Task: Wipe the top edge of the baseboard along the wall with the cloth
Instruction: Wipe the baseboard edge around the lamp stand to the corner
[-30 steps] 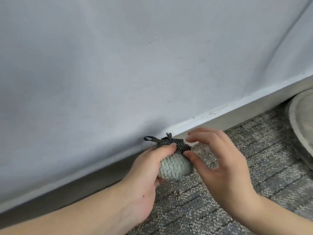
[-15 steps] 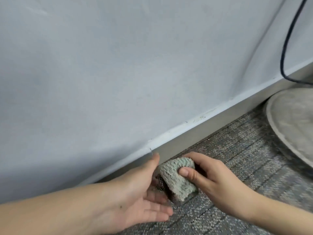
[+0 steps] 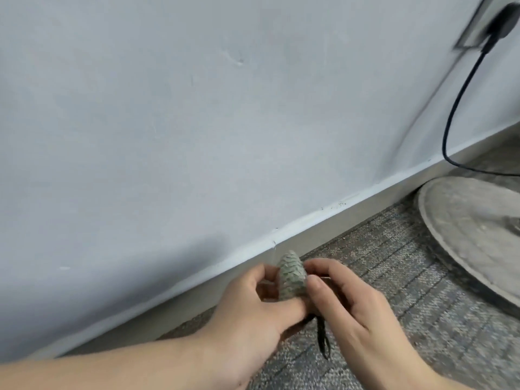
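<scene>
A small grey-green knitted cloth (image 3: 292, 275) stands on edge between my two hands, just in front of the baseboard. My left hand (image 3: 250, 308) grips its lower left side with fingers and thumb. My right hand (image 3: 346, 302) pinches its right side. A dark loop (image 3: 323, 337) hangs from the cloth's underside over the carpet. The grey baseboard (image 3: 332, 218) runs diagonally along the white wall, with dark specks on its pale top edge (image 3: 337, 204). The cloth is held a little below that edge and does not touch it.
A round grey fan base (image 3: 472, 229) lies on the patterned carpet (image 3: 394, 277) at the right, close to the baseboard. A black cable (image 3: 461, 102) drops from a plug (image 3: 503, 15) in the wall at the upper right and curves over the base.
The cloth passed from my left hand to my right, then both hands took it and turned it upright. The view shifted, showing the plug and more of the fan base.
</scene>
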